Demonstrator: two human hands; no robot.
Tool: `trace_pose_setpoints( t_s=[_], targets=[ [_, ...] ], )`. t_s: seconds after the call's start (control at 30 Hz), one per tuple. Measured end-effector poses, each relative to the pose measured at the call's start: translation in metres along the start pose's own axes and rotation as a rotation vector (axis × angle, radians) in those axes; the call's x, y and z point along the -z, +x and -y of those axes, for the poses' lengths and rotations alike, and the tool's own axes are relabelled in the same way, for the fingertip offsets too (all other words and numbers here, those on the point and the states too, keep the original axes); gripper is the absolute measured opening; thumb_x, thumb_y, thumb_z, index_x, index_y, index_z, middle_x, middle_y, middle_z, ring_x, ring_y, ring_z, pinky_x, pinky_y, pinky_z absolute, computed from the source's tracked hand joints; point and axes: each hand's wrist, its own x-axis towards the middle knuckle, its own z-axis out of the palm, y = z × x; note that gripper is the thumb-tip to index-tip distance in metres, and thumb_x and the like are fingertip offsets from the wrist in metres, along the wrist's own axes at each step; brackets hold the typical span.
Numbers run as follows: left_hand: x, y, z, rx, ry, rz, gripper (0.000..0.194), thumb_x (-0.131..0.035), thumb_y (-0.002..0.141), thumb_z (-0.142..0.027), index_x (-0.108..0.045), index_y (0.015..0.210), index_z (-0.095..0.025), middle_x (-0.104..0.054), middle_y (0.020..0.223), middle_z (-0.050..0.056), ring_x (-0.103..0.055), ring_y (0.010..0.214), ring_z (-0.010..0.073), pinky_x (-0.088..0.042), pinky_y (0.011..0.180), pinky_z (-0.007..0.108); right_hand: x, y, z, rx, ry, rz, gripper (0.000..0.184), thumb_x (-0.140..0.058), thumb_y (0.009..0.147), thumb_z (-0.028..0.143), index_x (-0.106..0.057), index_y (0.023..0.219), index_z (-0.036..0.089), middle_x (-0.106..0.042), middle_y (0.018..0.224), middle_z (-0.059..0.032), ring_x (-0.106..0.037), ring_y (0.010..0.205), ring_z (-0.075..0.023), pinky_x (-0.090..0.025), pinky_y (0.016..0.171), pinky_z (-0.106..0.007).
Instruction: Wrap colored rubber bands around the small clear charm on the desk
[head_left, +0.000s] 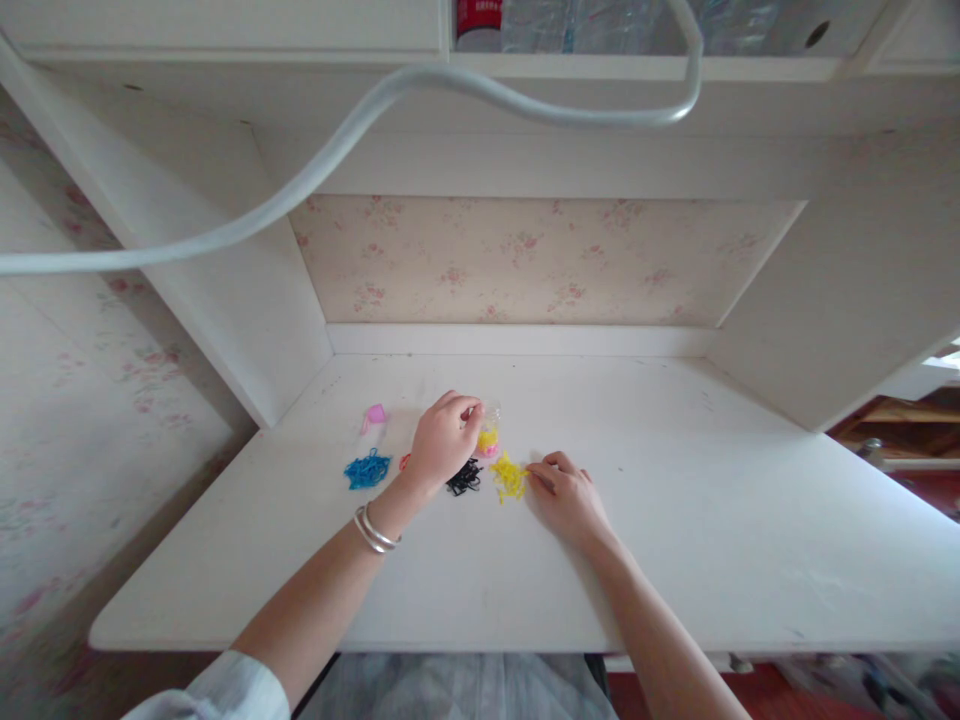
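Note:
My left hand [448,436] is closed, its thumb and fingertips at the rim of a small clear container [492,412]. Yellow pieces [487,440] show inside the container, with pink at its lower end. On the desk just below it lies a loose pile of yellow rubber bands [509,477]. My right hand [568,497] pinches at the right edge of that pile; its fingertips are partly hidden. A black pile of bands [465,477] lies beside my left hand, which mostly covers a red one [405,462]. Further left is a blue pile [367,468].
A pink piece [374,415] lies behind the blue pile on the white desk [675,560]. Side panels and a back wall enclose the desk. A white cable [360,125] crosses the upper view, in front of a shelf [225,30] holding clear plastic items.

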Motion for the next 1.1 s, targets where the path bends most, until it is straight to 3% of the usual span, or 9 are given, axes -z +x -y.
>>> trace_pose_setpoints(
  t_s=[0.17, 0.33, 0.5, 0.77, 0.9, 1.1],
  targets=[
    [0.0, -0.039, -0.018, 0.0, -0.007, 0.119, 0.026, -0.04, 0.093, -0.031, -0.064, 0.091, -0.021, -0.064, 0.088, 0.003, -0.059, 0.079, 0.0119, -0.046, 0.073, 0.022, 0.0, 0.0, -0.001, -0.028, 0.037, 0.013, 0.028, -0.044, 0.087, 0.027, -0.069, 0.1, 0.031, -0.06, 0.104, -0.0018, -0.059, 0.087, -0.0137, -0.037, 0.085, -0.031],
    [-0.022, -0.071, -0.02, -0.011, 0.101, 0.312, 0.022, -0.043, 0.092, -0.029, -0.064, 0.092, -0.024, -0.065, 0.099, 0.003, -0.062, 0.087, 0.0142, -0.047, 0.076, 0.024, 0.001, -0.001, 0.001, -0.023, 0.042, -0.007, 0.025, -0.046, 0.086, 0.031, -0.07, 0.093, 0.03, -0.06, 0.102, -0.0009, -0.06, 0.086, -0.0136, -0.038, 0.085, -0.031],
    [-0.041, -0.085, -0.014, 0.076, 0.269, 0.411, 0.019, -0.05, 0.088, -0.034, -0.062, 0.098, -0.024, -0.063, 0.103, 0.003, -0.065, 0.082, 0.0179, -0.049, 0.066, 0.027, 0.0, 0.0, 0.001, -0.016, 0.043, -0.02, 0.023, -0.046, 0.086, 0.034, -0.069, 0.09, 0.028, -0.059, 0.1, -0.0011, -0.059, 0.085, -0.0137, -0.039, 0.081, -0.03],
    [-0.04, -0.09, -0.014, 0.038, 0.335, 0.446, 0.027, -0.036, 0.094, -0.03, -0.062, 0.095, -0.022, -0.062, 0.098, 0.005, -0.064, 0.074, 0.0172, -0.048, 0.063, 0.028, -0.005, 0.001, -0.004, -0.008, 0.041, -0.017, 0.028, -0.043, 0.088, 0.039, -0.067, 0.089, 0.026, -0.058, 0.101, -0.0013, -0.059, 0.079, -0.0128, -0.039, 0.079, -0.031],
    [-0.04, -0.091, -0.012, 0.038, 0.31, 0.43, 0.028, -0.036, 0.095, -0.034, -0.062, 0.098, -0.023, -0.062, 0.099, 0.005, -0.064, 0.075, 0.0167, -0.047, 0.062, 0.027, -0.009, 0.002, -0.007, 0.008, 0.066, -0.027, 0.032, -0.039, 0.089, 0.041, -0.066, 0.091, 0.024, -0.059, 0.101, -0.0024, -0.058, 0.072, -0.0115, -0.04, 0.075, -0.029],
    [-0.039, -0.092, -0.008, 0.054, 0.297, 0.408, 0.029, -0.036, 0.095, -0.038, -0.063, 0.097, -0.025, -0.063, 0.101, 0.002, -0.064, 0.078, 0.0158, -0.045, 0.06, 0.026, -0.011, 0.003, -0.009, 0.003, 0.044, -0.038, 0.027, -0.045, 0.086, 0.04, -0.069, 0.089, 0.026, -0.058, 0.101, -0.0019, -0.059, 0.082, -0.0139, -0.039, 0.078, -0.029]
  ],
)
